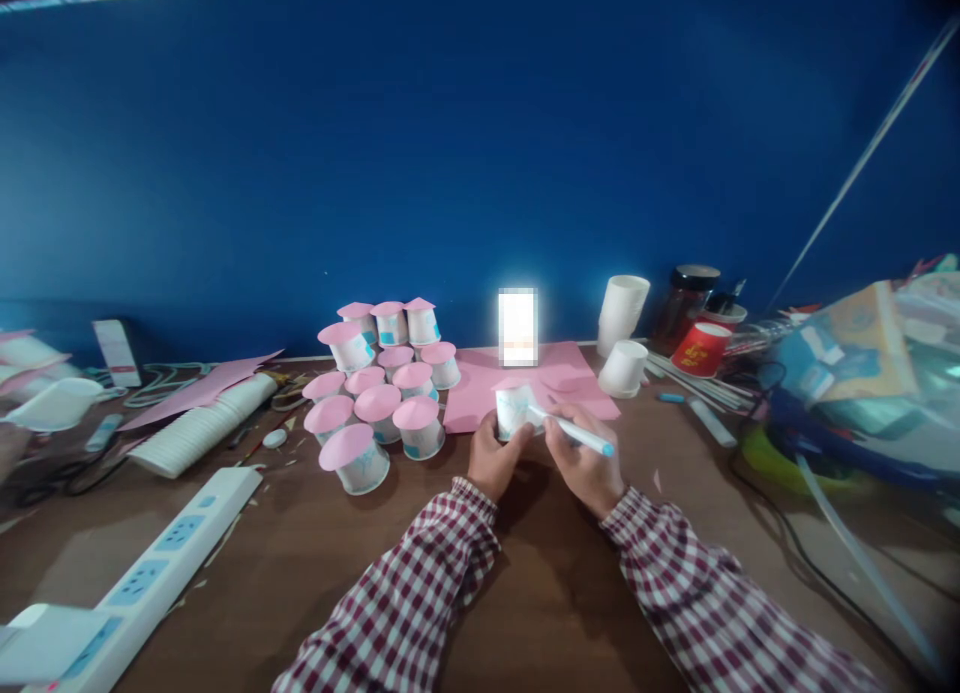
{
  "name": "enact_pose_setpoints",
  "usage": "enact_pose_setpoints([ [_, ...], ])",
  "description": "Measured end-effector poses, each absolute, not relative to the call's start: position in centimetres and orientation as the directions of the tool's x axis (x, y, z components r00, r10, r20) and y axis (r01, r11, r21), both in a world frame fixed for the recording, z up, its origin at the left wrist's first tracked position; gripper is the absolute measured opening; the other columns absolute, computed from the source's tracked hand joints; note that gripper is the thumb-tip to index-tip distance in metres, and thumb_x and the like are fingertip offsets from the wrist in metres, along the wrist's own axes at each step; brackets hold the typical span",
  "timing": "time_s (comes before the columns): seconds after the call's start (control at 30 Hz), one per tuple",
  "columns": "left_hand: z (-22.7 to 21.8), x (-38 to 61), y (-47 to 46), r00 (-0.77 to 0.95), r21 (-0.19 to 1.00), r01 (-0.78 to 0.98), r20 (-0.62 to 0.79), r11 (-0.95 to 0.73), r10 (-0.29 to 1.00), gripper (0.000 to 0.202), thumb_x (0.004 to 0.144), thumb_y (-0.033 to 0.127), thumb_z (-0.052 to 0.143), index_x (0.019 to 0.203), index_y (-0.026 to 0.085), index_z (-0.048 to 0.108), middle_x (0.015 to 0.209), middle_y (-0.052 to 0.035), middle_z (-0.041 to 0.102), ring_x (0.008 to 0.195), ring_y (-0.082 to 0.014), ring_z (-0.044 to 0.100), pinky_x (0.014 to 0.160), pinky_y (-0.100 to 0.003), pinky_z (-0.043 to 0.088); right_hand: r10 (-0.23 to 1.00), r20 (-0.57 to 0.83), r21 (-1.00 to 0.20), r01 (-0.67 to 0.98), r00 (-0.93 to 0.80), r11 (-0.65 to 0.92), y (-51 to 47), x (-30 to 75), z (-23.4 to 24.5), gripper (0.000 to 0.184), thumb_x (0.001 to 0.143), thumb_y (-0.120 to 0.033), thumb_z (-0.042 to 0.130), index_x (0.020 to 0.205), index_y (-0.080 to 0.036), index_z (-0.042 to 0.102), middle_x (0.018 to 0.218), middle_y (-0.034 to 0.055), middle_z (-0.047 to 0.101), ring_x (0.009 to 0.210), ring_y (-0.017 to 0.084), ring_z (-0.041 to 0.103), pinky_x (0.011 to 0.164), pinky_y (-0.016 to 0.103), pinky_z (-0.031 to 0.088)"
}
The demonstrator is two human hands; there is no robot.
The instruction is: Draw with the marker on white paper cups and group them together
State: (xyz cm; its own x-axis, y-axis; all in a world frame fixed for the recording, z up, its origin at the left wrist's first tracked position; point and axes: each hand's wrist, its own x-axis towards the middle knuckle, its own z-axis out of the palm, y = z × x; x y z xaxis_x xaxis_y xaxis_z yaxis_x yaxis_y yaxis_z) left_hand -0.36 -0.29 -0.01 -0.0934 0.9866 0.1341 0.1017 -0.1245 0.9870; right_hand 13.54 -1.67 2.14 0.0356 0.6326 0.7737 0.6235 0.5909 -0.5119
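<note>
My left hand is closed round a small white paper cup with pale blue marks on its side. A bit of pink shows at the cup's top. In my right hand is a marker pen, white with a light blue end, its tip at the cup's wall. Behind both hands lies a sheet of pink paper. To the left stand several upturned paper cups with blue drawings, topped by pink paper cones.
A glowing screen stands against the blue partition. At right are stacked white cups, a red cup, a jar, a marker cap and a full bin. A power strip and a long cup stack lie left.
</note>
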Motion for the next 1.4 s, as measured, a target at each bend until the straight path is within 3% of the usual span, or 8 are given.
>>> enact_pose_setpoints([
  [1.4, 0.24, -0.26, -0.49, -0.083, 0.986, 0.114, 0.130, -0.121, 0.988, 0.042, 0.071, 0.042, 0.066, 0.098, 0.009, 0.063, 0.087, -0.0105, 0.068, 0.074, -0.0186, 0.060, 0.066, -0.027, 0.047, 0.675, 0.737, -0.562, 0.585, 0.034, 0.585, -1.79, 13.53, 1.98, 0.012, 0.085, -0.027, 0.054, 0.084, -0.018, 0.061, 0.073, 0.0026, 0.065, 0.064, 0.013, 0.061, 0.064, 0.024, 0.051],
])
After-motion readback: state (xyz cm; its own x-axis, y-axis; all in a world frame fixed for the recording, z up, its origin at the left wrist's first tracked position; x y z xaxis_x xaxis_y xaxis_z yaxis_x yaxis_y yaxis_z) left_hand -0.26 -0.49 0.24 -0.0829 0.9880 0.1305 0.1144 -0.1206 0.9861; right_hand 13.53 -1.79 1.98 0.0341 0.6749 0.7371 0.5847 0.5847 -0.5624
